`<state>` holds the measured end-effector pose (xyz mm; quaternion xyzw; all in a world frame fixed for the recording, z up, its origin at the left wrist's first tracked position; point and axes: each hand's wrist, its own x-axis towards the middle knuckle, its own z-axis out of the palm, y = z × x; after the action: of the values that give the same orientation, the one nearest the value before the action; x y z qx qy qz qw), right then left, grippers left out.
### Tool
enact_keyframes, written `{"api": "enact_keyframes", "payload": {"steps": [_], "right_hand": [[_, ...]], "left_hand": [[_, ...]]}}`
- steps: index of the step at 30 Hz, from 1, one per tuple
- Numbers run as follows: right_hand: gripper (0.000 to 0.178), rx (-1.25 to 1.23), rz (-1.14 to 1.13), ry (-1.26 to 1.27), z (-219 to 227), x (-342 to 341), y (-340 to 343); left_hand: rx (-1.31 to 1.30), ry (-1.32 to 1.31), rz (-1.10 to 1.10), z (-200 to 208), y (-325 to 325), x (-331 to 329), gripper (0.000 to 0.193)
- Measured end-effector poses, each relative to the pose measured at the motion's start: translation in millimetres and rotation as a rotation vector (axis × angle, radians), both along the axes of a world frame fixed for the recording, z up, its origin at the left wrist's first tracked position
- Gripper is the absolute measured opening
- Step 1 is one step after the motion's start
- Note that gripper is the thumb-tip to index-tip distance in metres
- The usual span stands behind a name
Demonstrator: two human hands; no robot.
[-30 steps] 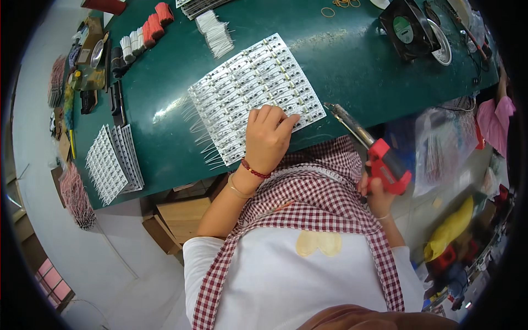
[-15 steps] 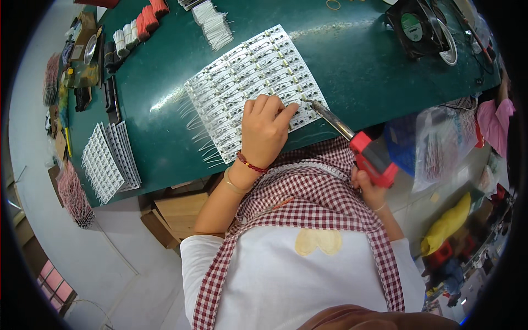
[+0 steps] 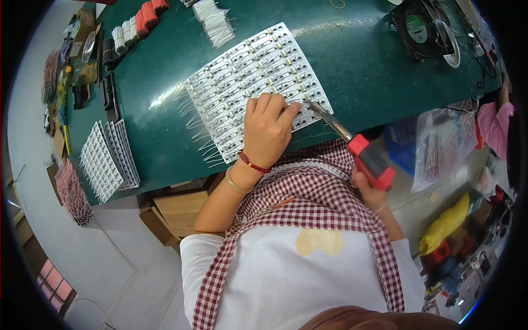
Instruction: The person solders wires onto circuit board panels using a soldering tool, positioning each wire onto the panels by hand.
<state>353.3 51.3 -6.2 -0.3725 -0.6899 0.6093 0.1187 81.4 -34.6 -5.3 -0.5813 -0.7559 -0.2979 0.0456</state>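
A white panel of small circuit boards (image 3: 242,71) lies on the green table, with thin white wires (image 3: 192,118) sticking out past its left edge. My left hand (image 3: 268,129) rests on the panel's near part, fingers curled and thumb stretched toward the right. Whatever its fingertips pinch is too small to make out. My right hand (image 3: 369,190) grips a red and black soldering iron (image 3: 369,159) by its handle, low in front of the apron. The iron's metal tip meets the panel near its right edge, just beside my left thumb.
Stacked board panels (image 3: 107,159) stand at the table's left edge. Bundles of white wires (image 3: 213,25) and red wires (image 3: 148,16) lie toward the back. A black fan (image 3: 421,30) stands at the far right. Below hangs a clear bag (image 3: 437,146) by a blue crate (image 3: 400,144).
The panel and my left hand have shifted slightly to the right. The soldering iron's handle has tilted a little, while its tip stays by my left thumb.
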Motion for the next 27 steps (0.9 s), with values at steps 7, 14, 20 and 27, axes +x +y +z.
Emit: {"api": "enact_keyframes", "payload": {"steps": [7,14,20,27], "right_hand": [[0.020,0.052,-0.008,0.064,-4.5,11.1,-0.7],[0.023,0.054,-0.005,0.046,0.3,12.7,-2.6],[0.023,0.004,-0.011,0.026,1.7,13.9,-4.4],[0.021,0.019,-0.017,0.007,-1.3,15.1,-5.8]], "left_hand": [[-0.010,-0.003,0.002,0.6,0.5,0.0,0.028],[0.028,-0.025,-0.022,1.5,-1.4,0.1,0.027],[0.021,-0.020,-0.025,-0.8,-1.2,2.1,0.026],[0.022,-0.028,-0.034,0.5,-1.0,2.3,0.026]]}}
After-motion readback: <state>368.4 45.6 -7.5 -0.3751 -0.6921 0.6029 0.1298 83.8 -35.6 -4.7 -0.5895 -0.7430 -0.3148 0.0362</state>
